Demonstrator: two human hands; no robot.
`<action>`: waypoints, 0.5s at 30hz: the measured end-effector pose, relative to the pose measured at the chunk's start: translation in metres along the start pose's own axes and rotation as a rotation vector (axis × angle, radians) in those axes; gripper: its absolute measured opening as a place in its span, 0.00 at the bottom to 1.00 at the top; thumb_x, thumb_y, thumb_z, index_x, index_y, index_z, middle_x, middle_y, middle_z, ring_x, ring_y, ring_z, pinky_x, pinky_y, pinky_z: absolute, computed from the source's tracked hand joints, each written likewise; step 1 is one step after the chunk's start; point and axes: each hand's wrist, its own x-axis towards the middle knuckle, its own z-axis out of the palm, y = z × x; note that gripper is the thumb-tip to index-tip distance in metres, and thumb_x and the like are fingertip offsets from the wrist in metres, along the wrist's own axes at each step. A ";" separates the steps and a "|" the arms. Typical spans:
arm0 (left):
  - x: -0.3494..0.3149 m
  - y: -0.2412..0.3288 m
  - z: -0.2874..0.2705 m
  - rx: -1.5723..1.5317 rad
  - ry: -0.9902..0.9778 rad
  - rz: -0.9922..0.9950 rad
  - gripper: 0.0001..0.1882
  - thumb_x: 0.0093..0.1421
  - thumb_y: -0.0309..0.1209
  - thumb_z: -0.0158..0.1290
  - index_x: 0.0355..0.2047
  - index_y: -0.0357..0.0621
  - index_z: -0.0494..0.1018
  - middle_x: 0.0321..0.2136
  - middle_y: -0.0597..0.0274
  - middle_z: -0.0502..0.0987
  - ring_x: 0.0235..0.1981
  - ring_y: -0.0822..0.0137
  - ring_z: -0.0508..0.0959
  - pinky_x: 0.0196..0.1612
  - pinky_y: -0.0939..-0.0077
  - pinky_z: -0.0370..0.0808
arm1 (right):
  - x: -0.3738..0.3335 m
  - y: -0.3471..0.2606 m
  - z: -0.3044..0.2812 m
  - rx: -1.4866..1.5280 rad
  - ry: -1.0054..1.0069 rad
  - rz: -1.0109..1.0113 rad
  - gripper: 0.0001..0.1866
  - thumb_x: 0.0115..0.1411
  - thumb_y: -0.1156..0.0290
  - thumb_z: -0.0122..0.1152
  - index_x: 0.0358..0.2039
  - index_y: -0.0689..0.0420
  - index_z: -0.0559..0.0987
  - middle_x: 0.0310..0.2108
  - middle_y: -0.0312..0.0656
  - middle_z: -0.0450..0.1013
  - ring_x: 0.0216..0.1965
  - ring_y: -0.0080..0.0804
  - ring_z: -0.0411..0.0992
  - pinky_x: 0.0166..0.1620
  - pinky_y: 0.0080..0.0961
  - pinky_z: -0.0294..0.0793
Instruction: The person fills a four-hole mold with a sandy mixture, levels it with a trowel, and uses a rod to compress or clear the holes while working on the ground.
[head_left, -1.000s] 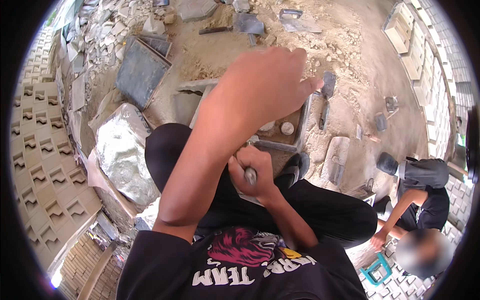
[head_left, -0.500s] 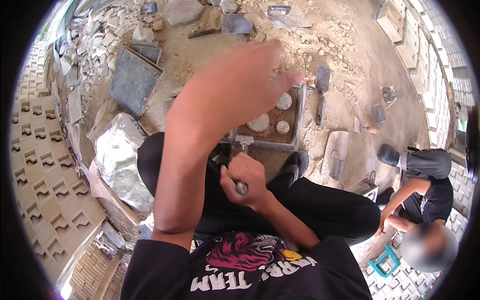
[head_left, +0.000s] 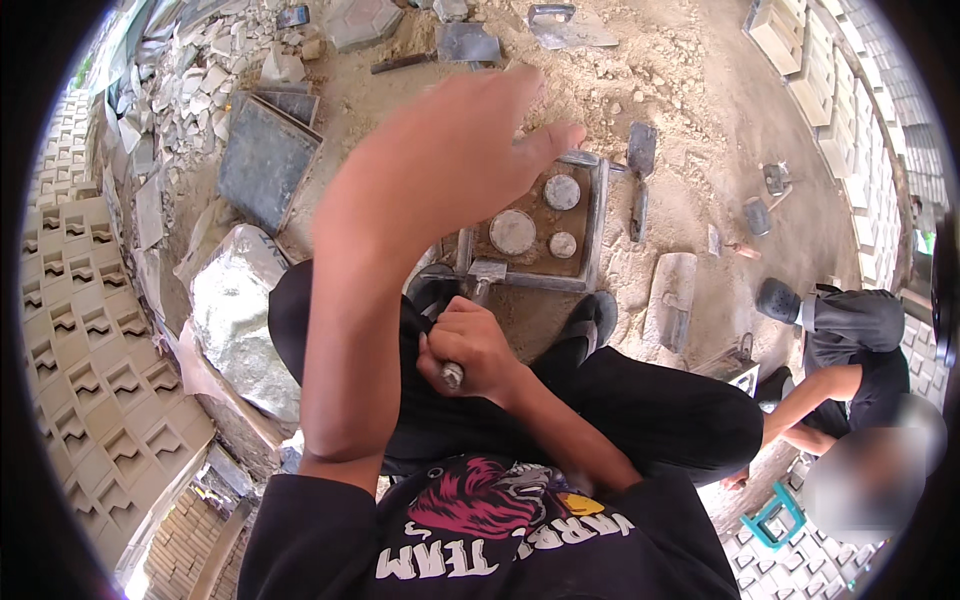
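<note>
— Hammer (head_left: 478, 290), that's what the right hand (head_left: 468, 348) has; fingers wrapped tight round the handle, head down at the near rail of the square metal mould (head_left: 590, 235) on the sandy ground.

— And the left hand (head_left: 470, 140)?

— Raised right up toward the camera, fingers together and flat, holding nothing I can see. It hides the mould's far left corner.

— How far along, would you say?

— Looks mid-job to me. The mould sits framed up with brown fill inside, and round grey discs (head_left: 512, 231) are set in it. Nothing lifted out yet.

— Count them.

— Three discs: one large, two smaller. One hammer. Two trowels (head_left: 640, 160) lying in the sand just right of the mould. One flat dark slab (head_left: 262, 160) off to the left.

— Anyone else?

— One other person (head_left: 850, 350), crouched at the right, well apart.
</note>
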 end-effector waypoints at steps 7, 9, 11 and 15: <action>-0.001 0.001 0.006 0.025 0.009 0.015 0.34 0.60 0.57 0.49 0.52 0.38 0.71 0.52 0.47 0.73 0.56 0.50 0.70 0.59 0.61 0.65 | 0.004 0.005 -0.009 -0.002 -0.086 -0.013 0.20 0.42 0.86 0.59 0.12 0.52 0.58 0.11 0.35 0.56 0.11 0.34 0.58 0.22 0.30 0.61; -0.001 0.000 0.007 0.021 0.016 0.027 0.34 0.60 0.57 0.49 0.52 0.38 0.71 0.52 0.47 0.73 0.56 0.50 0.70 0.58 0.61 0.66 | 0.003 -0.008 -0.015 0.022 -0.063 -0.039 0.19 0.42 0.85 0.60 0.12 0.53 0.59 0.11 0.36 0.58 0.13 0.35 0.60 0.24 0.30 0.61; -0.002 -0.003 0.008 0.014 -0.022 0.036 0.34 0.61 0.57 0.48 0.52 0.39 0.72 0.52 0.47 0.73 0.56 0.50 0.70 0.58 0.61 0.66 | 0.005 -0.009 -0.016 0.038 -0.084 -0.066 0.18 0.42 0.84 0.60 0.12 0.53 0.59 0.12 0.36 0.58 0.14 0.36 0.60 0.25 0.31 0.62; -0.001 -0.001 0.006 0.027 -0.021 0.008 0.33 0.61 0.56 0.49 0.52 0.40 0.72 0.52 0.48 0.73 0.56 0.50 0.70 0.58 0.61 0.66 | -0.004 0.014 -0.009 0.049 -0.169 -0.014 0.18 0.42 0.83 0.61 0.12 0.53 0.60 0.11 0.35 0.58 0.14 0.36 0.60 0.25 0.32 0.60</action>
